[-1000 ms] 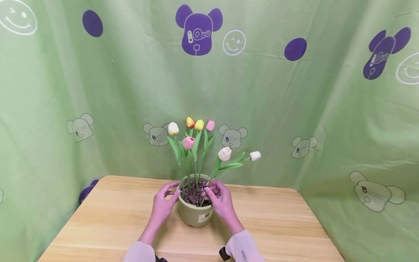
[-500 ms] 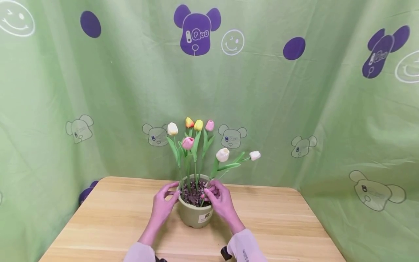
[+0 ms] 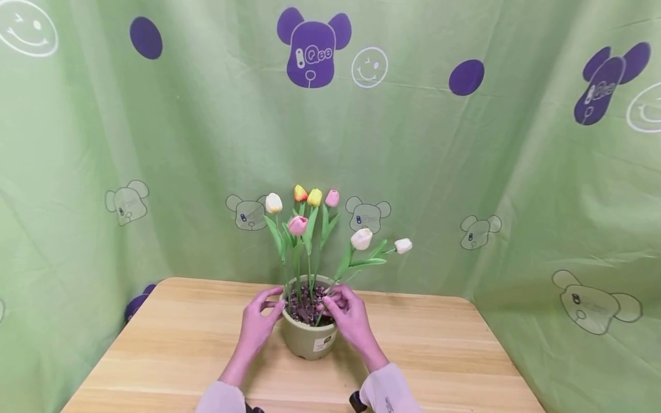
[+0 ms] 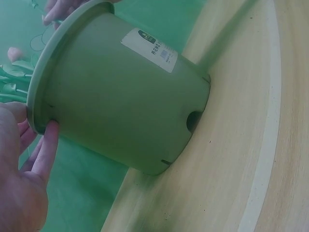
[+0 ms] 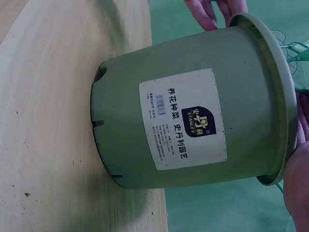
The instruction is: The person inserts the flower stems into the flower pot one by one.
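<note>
A green plastic flower pot (image 3: 302,342) with dark soil (image 3: 304,310) stands on the table, several artificial tulips upright in it. My left hand (image 3: 258,321) holds the pot's left rim; in the left wrist view its thumb lies over the rim and a finger (image 4: 47,150) presses the outer wall. At the right side, my right hand (image 3: 351,315) pinches the lower stem of a white tulip (image 3: 361,239), which leans right. Another white tulip (image 3: 403,246) tilts further right behind it. In the right wrist view the pot's rim (image 5: 270,87) hides most of that hand's fingers.
A pink tulip (image 3: 298,225), a yellow tulip (image 3: 314,198) and a cream-white tulip (image 3: 273,203) rise from the pot's middle and left. The wooden table (image 3: 423,344) ends against a green printed curtain (image 3: 413,143), which also hangs at both sides.
The white tulip in my right hand dips slightly left, then swings to the right, its head now a little higher. My left hand stays at the pot's rim.
</note>
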`<state>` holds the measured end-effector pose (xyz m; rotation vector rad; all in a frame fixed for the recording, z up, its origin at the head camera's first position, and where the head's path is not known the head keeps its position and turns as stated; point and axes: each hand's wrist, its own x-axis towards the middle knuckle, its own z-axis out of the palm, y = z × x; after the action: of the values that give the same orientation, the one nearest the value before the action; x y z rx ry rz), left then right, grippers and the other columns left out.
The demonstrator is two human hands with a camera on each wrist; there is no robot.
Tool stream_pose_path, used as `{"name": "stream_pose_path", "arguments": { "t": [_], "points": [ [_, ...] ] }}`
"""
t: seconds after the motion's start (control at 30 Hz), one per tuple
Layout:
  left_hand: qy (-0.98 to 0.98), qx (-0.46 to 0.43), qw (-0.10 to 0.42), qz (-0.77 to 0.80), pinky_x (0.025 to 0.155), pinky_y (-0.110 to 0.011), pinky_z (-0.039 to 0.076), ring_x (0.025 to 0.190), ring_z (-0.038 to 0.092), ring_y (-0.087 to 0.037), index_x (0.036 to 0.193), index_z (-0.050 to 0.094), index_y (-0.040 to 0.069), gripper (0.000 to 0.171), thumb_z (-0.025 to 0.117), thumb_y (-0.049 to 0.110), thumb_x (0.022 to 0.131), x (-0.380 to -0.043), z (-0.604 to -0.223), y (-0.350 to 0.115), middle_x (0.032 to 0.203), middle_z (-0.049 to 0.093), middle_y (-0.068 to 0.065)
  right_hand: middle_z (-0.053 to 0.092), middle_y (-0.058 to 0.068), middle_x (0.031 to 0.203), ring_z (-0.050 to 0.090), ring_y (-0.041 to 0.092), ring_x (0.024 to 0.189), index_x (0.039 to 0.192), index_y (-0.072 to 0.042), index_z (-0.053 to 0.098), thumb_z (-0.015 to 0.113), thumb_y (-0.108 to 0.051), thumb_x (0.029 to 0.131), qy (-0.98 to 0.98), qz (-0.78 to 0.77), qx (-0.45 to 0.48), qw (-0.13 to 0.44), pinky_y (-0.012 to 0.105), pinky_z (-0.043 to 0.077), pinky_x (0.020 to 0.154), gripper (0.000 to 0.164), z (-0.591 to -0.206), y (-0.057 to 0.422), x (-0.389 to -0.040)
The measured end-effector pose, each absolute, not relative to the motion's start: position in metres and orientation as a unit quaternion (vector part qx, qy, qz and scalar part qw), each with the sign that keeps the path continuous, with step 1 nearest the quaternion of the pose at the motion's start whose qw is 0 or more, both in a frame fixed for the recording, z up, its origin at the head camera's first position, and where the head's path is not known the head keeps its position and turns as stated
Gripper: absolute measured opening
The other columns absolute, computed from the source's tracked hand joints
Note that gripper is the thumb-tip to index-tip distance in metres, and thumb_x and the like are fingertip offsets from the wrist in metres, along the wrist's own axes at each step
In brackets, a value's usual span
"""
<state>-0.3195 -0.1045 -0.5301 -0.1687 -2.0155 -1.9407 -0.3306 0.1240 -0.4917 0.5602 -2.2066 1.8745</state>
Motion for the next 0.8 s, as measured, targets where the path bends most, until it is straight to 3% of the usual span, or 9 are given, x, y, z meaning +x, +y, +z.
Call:
{"name": "stream_pose_path", "arguments": {
  "t": [0.27, 0.53, 0.8],
  "points": [
    [-0.709, -0.068, 0.167, -0.682, 0.084, -0.027, 0.067, 0.108, 0.070, -0.033, 0.135, 0.065, 0.008, 0.041, 0.073, 0.008, 0.095, -0.319, -0.529, -0.106, 0.141, 0.062, -0.016, 0.073, 0.016, 0.104, 0.072, 0.018, 0.089, 0.123, 0.002, 0.065, 0.072, -0.008, 0.096, -0.761, 0.614, 0.179, 0.112, 0.027, 0.068, 0.081, 0.030, -0.489, 0.131, -0.330],
    [-0.702, -0.064, 0.165, -0.690, 0.083, -0.025, 0.067, 0.110, 0.069, -0.034, 0.135, 0.065, 0.007, 0.042, 0.074, 0.010, 0.095, -0.317, -0.528, -0.105, 0.141, 0.062, -0.015, 0.067, 0.016, 0.137, 0.072, 0.018, 0.102, 0.102, -0.005, 0.071, 0.073, -0.010, 0.095, -0.762, 0.610, 0.178, 0.125, 0.025, 0.066, 0.087, 0.009, -0.490, 0.140, -0.329],
    [-0.706, -0.065, 0.168, -0.685, 0.084, -0.027, 0.067, 0.108, 0.070, -0.030, 0.135, 0.065, 0.008, 0.041, 0.074, 0.010, 0.095, -0.320, -0.530, -0.107, 0.141, 0.062, -0.015, 0.063, 0.025, 0.138, 0.072, 0.034, 0.111, 0.121, 0.003, 0.069, 0.070, -0.005, 0.096, -0.744, 0.639, 0.155, 0.120, 0.024, 0.063, 0.093, 0.026, -0.489, 0.138, -0.322]
  ]
}}
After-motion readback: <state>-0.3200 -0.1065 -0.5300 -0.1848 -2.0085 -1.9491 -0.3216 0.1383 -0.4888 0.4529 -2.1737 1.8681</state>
